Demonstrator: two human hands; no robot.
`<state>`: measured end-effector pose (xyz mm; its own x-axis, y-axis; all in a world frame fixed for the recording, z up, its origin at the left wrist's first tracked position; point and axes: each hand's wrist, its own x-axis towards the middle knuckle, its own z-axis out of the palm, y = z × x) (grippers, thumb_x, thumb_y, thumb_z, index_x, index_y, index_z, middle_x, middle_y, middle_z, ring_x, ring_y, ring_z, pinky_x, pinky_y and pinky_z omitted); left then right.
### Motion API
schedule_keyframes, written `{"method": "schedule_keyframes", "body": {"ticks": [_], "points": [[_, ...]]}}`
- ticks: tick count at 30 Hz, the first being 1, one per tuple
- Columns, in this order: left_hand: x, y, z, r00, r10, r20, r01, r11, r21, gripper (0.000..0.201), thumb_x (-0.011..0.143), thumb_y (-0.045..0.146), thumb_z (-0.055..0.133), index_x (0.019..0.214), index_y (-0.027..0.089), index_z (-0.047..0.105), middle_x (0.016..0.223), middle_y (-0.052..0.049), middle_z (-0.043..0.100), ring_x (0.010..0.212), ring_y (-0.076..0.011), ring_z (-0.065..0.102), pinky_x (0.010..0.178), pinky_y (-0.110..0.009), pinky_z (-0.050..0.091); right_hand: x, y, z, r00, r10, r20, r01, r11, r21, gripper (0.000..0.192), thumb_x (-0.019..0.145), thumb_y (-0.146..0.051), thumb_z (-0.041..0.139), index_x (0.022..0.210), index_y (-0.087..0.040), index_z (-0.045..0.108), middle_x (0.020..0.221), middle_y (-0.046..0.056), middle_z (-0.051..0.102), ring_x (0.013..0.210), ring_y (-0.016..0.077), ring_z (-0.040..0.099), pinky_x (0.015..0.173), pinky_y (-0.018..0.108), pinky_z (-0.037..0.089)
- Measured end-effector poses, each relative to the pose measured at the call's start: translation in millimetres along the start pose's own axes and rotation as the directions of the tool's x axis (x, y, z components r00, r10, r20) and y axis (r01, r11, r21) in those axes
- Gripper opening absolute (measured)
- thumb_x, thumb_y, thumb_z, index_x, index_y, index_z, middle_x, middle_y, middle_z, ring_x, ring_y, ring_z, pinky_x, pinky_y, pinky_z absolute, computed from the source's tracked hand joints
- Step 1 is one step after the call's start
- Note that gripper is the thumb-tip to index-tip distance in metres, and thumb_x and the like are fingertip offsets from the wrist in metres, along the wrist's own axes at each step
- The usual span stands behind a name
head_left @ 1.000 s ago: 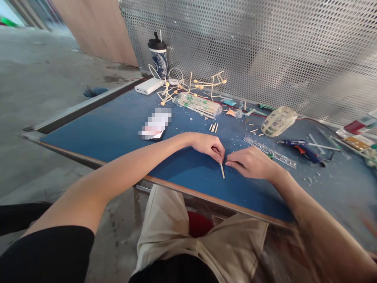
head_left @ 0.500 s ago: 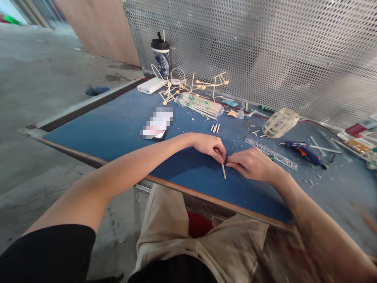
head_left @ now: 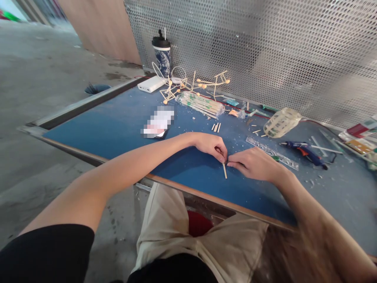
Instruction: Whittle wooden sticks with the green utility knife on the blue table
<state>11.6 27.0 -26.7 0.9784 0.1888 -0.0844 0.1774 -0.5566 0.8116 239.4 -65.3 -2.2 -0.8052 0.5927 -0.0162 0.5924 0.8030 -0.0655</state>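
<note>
Change: we are noting almost none since a second ago; our hands are keeping the same pose over the stick (head_left: pixel 225 171), the view alone drifting slightly; so we are judging the work on this stick as still going on, not finished.

Left hand (head_left: pixel 211 144): we are curling it, fingertips pinching the stick's far end against the table (head_left: pixel 118 129).

Right hand (head_left: pixel 255 164): we are resting it on the table, fingertips closing on that same end, meeting the left; what the tips are doing there is too small to tell.

Stick: short, pale, thin, wooden; lying flat near the table's front edge, its free end pointing toward us, apparently unbroken.

Nearby: ruler (head_left: pixel 272 153) just behind the right hand; glue gun (head_left: pixel 304 150) beyond it; three cut sticks (head_left: pixel 216 127); pack (head_left: pixel 200 104) of sticks; stick models (head_left: pixel 194 84); cup (head_left: pixel 161 55); phone (head_left: pixel 157 124).
</note>
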Motion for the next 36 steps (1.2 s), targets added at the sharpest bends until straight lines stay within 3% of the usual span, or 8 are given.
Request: {"method": "schedule_keyframes", "body": {"ticks": [7,15,21,24,26,30,33,36], "points": [[3.1,-1.0,-1.1,1.0,-0.001,0.02,0.001,1.0,-0.021,0.024,0.084,0.041,0.075,0.098,0.023,0.082,0.087,0.0,0.079,0.07,-0.0109,0.062,0.067,-0.02,0.045,5.9,-2.6,-10.1,0.997,-0.027,0.077,0.027,1.0,-0.006,0.031,0.106,-0.034,0.041,0.092,-0.026,0.068,0.084,-0.002,0.075,0.073,0.0144,0.067,0.059,0.031,0.025],[3.9,-0.7,-1.0,0.999,-0.025,0.031,0.027,0.997,-0.076,0.024,0.08,0.04,0.078,0.095,0.022,0.082,0.087,-0.001,0.079,0.077,-0.0138,0.065,0.073,-0.023,0.048,5.0,-11.4,-6.2,0.994,-0.016,0.104,0.034,0.983,-0.179,0.027,0.104,-0.023,0.043,0.108,-0.028,0.068,0.083,-0.001,0.075,0.073,0.0179,0.067,0.058,0.034,0.02],[-3.5,2.6,1.2,1.0,-0.001,-0.017,0.002,1.0,0.03,0.023,0.088,0.04,0.071,0.099,0.024,0.081,0.088,-0.001,0.078,0.074,-0.0125,0.064,0.069,-0.023,0.045,-1.2,-1.1,4.6,0.995,-0.095,-0.04,0.092,0.993,-0.075,0.034,0.109,-0.035,0.036,0.102,-0.024,0.068,0.084,0.001,0.073,0.075,0.016,0.065,0.061,0.033,0.028],[-9.9,10.5,4.4,0.992,0.02,-0.127,-0.013,0.998,0.061,0.024,0.09,0.04,0.068,0.103,0.024,0.08,0.091,-0.002,0.077,0.072,-0.012,0.063,0.067,-0.023,0.044,-8.4,13.4,3.2,0.993,0.022,-0.118,-0.028,0.999,-0.045,0.037,0.107,-0.041,0.038,0.096,-0.024,0.068,0.082,0.001,0.073,0.071,0.0157,0.064,0.06,0.032,0.028],[-12.6,16.2,5.9,0.966,0.075,-0.246,-0.041,0.989,0.139,0.025,0.093,0.04,0.065,0.104,0.022,0.079,0.087,-0.003,0.075,0.067,-0.0111,0.058,0.065,-0.024,0.042,-12.9,24.4,1.1,0.97,0.168,-0.176,-0.181,0.982,-0.06,0.035,0.106,-0.043,0.04,0.096,-0.025,0.069,0.082,0.002,0.073,0.07,0.0166,0.063,0.058,0.031,0.027],[-13.0,23.7,7.6,0.849,0.241,-0.469,-0.051,0.923,0.382,0.028,0.098,0.037,0.058,0.103,0.019,0.079,0.078,-0.004,0.069,0.063,-0.0108,0.052,0.067,-0.026,0.04,-17.1,38.2,-1.3,0.868,0.399,-0.296,-0.443,0.891,-0.096,0.031,0.1,-0.049,0.05,0.094,-0.025,0.068,0.088,0.003,0.074,0.073,0.0205,0.063,0.059,0.031,0.029],[-11.6,25.4,10.1,0.776,0.291,-0.559,0.016,0.877,0.48,0.03,0.1,0.038,0.055,0.105,0.021,0.078,0.075,-0.003,0.065,0.063,-0.0116,0.051,0.066,-0.026,0.04,-15.2,36.0,-2.3,0.832,0.378,-0.405,-0.425,0.905,-0.027,0.029,0.102,-0.045,0.048,0.105,-0.024,0.068,0.105,0.006,0.075,0.093,0.0249,0.067,0.07,0.034,0.039],[-10.0,26.8,14.4,0.708,0.312,-0.634,0.071,0.861,0.503,0.033,0.102,0.042,0.051,0.108,0.023,0.078,0.077,-0.003,0.067,0.067,-0.0122,0.055,0.067,-0.026,0.041,-11.4,27.8,-1.2,0.852,0.254,-0.457,-0.261,0.964,0.047,0.033,0.104,-0.042,0.045,0.117,-0.021,0.067,0.11,0.008,0.075,0.1,0.0246,0.067,0.084,0.036,0.043]]}}
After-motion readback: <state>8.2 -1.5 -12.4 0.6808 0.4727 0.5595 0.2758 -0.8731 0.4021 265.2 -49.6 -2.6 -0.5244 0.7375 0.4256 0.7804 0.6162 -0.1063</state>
